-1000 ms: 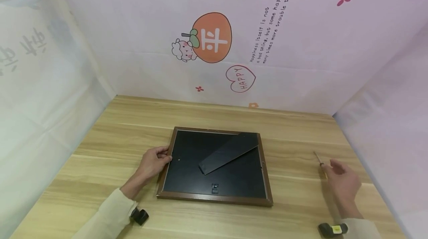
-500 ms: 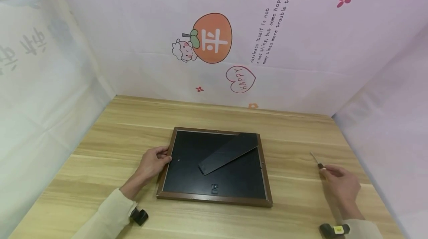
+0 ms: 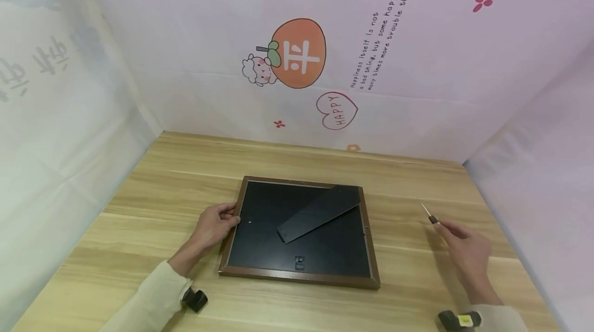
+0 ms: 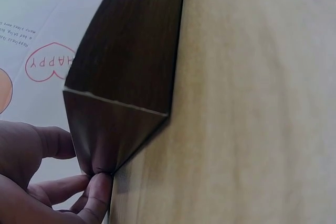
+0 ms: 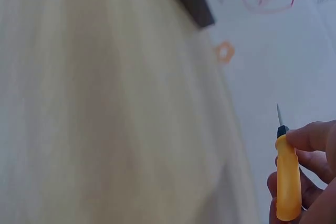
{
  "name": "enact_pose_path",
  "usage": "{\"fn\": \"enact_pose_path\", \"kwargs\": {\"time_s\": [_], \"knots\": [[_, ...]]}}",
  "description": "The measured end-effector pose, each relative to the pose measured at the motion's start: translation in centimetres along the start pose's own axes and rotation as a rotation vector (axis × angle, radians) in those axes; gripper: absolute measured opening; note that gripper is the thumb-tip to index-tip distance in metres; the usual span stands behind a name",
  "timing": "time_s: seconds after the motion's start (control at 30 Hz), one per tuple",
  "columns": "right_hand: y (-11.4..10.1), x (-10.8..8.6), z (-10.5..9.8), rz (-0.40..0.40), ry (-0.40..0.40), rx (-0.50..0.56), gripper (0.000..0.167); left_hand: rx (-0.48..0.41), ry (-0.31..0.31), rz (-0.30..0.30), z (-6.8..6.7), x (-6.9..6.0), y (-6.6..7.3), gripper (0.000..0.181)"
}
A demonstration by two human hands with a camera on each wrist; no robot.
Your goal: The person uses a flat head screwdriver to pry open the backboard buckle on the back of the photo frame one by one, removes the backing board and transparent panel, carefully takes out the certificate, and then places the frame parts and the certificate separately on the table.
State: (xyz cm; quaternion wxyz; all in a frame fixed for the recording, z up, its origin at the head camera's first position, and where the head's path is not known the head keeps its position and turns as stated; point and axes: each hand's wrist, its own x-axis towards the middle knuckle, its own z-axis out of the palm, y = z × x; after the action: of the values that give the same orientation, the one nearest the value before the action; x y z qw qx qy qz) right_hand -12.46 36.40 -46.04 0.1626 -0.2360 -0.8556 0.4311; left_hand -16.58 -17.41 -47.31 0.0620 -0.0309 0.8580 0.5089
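Brown and rectangular, the frame [image 3: 299, 277] is lying back side up on the grained table [image 3: 176, 177], its border enclosing a smooth black backing [image 3: 260, 249]. Within the frame, a flat black stand [image 3: 320, 213] is slanting across the backing, its wider end reaching the far right corner, and a small fitting [image 3: 299, 262] is sitting by the near edge. At the frame's left side, the left hand [image 3: 214, 226] is pinching the border between thumb and fingers. Right of the frame and well apart from it, the right hand [image 3: 468, 249] is gripping a screwdriver [image 5: 288, 179] by its rounded yellow handle, its thin shaft pointing outward. Beyond the frame, a creased white sheet [image 3: 417, 115] is showing orange shapes and lettering.
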Motion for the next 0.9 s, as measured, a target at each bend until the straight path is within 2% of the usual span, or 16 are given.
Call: {"fn": "enact_pose_path", "kwargs": {"time_s": [0.17,0.43,0.7,0.9], "knots": [[-3.9,-1.0,0.9,-0.097,-0.038,0.073,0.037,-0.008,-0.002,-0.004,0.1,0.0,-0.1,0.046],[-8.9,-2.4,3.2,-0.245,-0.199,0.149,0.039,0.004,-0.001,-0.002,0.1,0.1,0.0,0.046],[-13.0,-3.4,7.0,-0.364,-0.372,0.140,0.031,0.002,0.003,-0.007,0.0,-0.1,0.0,0.045],[-14.9,-4.9,10.3,-0.449,-0.500,0.179,0.024,0.006,0.004,0.005,0.0,-0.1,0.0,0.045]]}}
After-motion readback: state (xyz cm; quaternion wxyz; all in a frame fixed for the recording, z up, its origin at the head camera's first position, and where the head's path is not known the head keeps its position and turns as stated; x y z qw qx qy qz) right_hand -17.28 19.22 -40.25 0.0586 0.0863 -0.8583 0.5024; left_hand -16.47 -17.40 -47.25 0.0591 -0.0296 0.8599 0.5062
